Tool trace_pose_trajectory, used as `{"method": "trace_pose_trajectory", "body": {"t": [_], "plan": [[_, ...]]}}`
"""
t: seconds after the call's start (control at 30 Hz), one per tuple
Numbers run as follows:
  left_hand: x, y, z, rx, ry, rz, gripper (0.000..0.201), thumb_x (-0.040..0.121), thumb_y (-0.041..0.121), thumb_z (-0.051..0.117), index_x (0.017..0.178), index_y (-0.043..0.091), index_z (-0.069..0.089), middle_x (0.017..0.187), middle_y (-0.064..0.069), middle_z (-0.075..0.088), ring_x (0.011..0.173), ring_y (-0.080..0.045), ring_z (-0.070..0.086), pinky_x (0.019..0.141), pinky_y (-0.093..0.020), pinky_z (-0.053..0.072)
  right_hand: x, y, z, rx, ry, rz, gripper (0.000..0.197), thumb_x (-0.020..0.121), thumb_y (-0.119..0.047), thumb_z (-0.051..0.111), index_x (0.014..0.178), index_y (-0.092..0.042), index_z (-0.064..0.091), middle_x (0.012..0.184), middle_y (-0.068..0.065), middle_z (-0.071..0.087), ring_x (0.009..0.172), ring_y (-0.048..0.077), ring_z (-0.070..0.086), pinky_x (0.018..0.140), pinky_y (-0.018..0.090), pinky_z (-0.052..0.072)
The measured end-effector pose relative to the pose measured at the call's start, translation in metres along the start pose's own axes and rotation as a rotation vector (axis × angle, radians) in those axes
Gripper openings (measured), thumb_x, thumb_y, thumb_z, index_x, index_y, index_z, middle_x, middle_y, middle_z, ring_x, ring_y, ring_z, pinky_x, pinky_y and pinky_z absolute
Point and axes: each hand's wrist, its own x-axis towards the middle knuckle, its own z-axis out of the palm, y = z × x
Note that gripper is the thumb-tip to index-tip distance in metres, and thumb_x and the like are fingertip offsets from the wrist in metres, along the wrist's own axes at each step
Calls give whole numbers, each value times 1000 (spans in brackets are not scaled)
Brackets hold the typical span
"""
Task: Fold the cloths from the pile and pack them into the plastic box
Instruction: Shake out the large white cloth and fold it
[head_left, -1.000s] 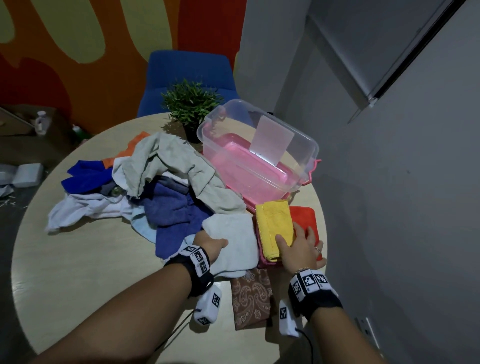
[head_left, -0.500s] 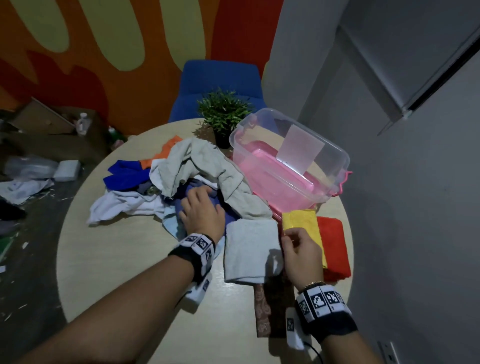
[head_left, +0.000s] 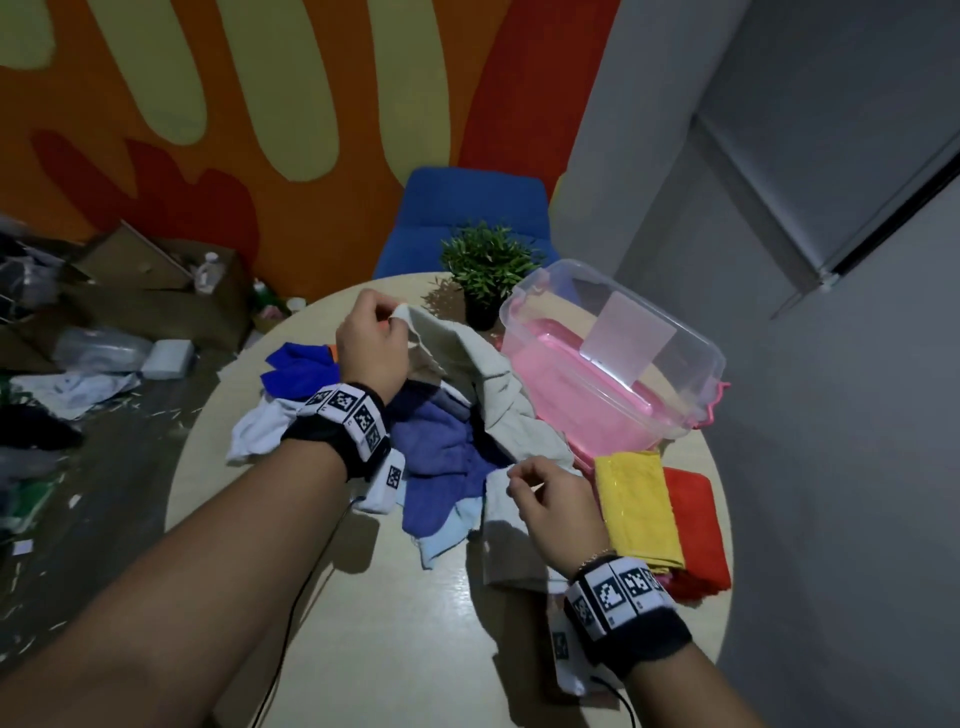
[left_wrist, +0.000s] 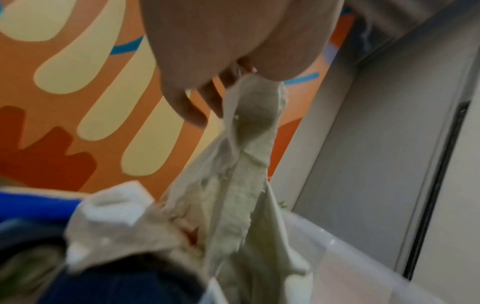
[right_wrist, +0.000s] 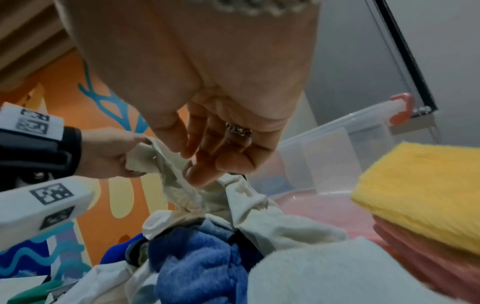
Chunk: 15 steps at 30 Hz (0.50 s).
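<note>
My left hand (head_left: 392, 317) pinches a corner of the beige cloth (head_left: 488, 374) and holds it up over the pile; the left wrist view shows its fingers (left_wrist: 233, 78) on the hanging beige cloth (left_wrist: 249, 123). My right hand (head_left: 517, 475) hovers with loosely curled fingers at the pile's near edge, and the right wrist view shows nothing in the right hand (right_wrist: 197, 164). The pile also holds a purple-blue cloth (head_left: 441, 457), a royal blue cloth (head_left: 296, 366) and a white cloth (head_left: 260, 431). The clear plastic box (head_left: 524, 306) stands at the right with something pink inside.
Folded yellow cloth (head_left: 636, 506) lies on a folded red cloth (head_left: 696, 525) in front of the box. A potted plant (head_left: 488, 265) stands behind the pile, and a blue chair (head_left: 467, 208) is beyond the round table (head_left: 405, 649). Clutter lies on the floor at left.
My left hand has left the blue cloth, taken the beige cloth's corner and lifted it. My right hand has moved off the yellow cloth leftward to the pile's edge.
</note>
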Motion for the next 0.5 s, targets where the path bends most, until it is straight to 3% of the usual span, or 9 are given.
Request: {"method": "trace_pose_trajectory", "body": {"t": [0.07, 0.1, 0.2, 0.27, 0.33, 0.4, 0.43, 0.5], "plan": [[-1, 28, -14, -89, -85, 78, 5, 95, 11, 55, 96, 15, 58, 83, 9, 60, 72, 1, 54, 70, -29, 46, 8, -17, -5, -9, 70, -46, 10, 94, -22, 62, 103, -25, 66, 85, -16, 66, 67, 3, 61, 70, 28, 49], [-2, 41, -20, -97, -150, 138, 5, 95, 13, 55, 95, 17, 57, 79, 11, 58, 68, 3, 52, 68, -29, 42, 13, -28, -8, 6, 119, -80, 15, 94, -23, 63, 109, -23, 65, 94, -13, 67, 76, 3, 62, 76, 30, 51], [-10, 82, -40, -72, -375, 355, 10, 94, 18, 48, 95, 27, 53, 77, 4, 62, 62, -7, 53, 68, -38, 43, 30, -70, -15, 116, 195, -210, 43, 91, -33, 66, 130, -21, 53, 122, -5, 60, 107, 11, 58, 94, 29, 49], [-14, 106, -51, -86, -503, 464, 12, 98, 13, 46, 98, 22, 55, 79, 4, 62, 61, -7, 53, 61, -30, 43, 41, -100, -20, 171, 203, -281, 56, 86, -35, 67, 135, -23, 44, 129, -4, 55, 116, 14, 55, 96, 26, 46], [-15, 125, -59, -57, -557, 542, 14, 98, 8, 44, 101, 18, 53, 78, 4, 61, 61, -7, 52, 57, -25, 38, 48, -127, -27, 165, 247, -318, 46, 81, -15, 61, 125, -19, 49, 117, 4, 61, 105, 22, 59, 86, 28, 46], [-11, 134, -67, -29, -567, 566, 11, 99, 11, 45, 104, 18, 50, 79, 1, 61, 62, -9, 52, 58, -28, 37, 51, -146, -37, 90, 343, -348, 33, 77, 5, 49, 105, -8, 59, 94, 12, 65, 86, 30, 59, 74, 35, 43], [-7, 137, -71, -17, -581, 564, 9, 99, 14, 49, 107, 19, 49, 81, -1, 61, 62, -8, 53, 58, -28, 37, 51, -153, -43, 77, 383, -358, 33, 77, 8, 46, 101, -6, 63, 89, 13, 66, 82, 30, 58, 74, 36, 43], [3, 141, -81, 49, -632, 570, 27, 94, 15, 62, 118, 18, 48, 86, -1, 59, 58, -2, 52, 53, -19, 35, 54, -166, -56, 82, 448, -366, 36, 81, 9, 47, 102, -10, 68, 92, 9, 70, 86, 25, 60, 78, 33, 44]]}}
